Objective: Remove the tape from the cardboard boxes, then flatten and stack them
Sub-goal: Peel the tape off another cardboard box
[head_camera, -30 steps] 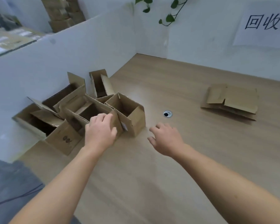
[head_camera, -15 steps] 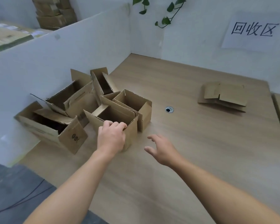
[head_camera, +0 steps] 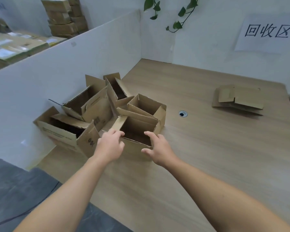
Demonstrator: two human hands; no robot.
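**Second hand reaches the box**

A second ago only the left hand [head_camera: 109, 146] was on the open cardboard box [head_camera: 139, 121], while the right hand [head_camera: 158, 149] hovered free above the worktop [head_camera: 207, 156]. The box now sits nearer the person, pulled clear of the other open boxes [head_camera: 90, 106] by the white partition [head_camera: 57, 77].

The left hand's fingers curl over the near rim at its left corner. The right hand lies spread across the near right corner, index finger on the rim and thumb against the front wall, not clamped.

With both hands on it, the box looks ready to collapse. I see no tape on it. The flattened boxes [head_camera: 238, 99] lie well apart to the right.
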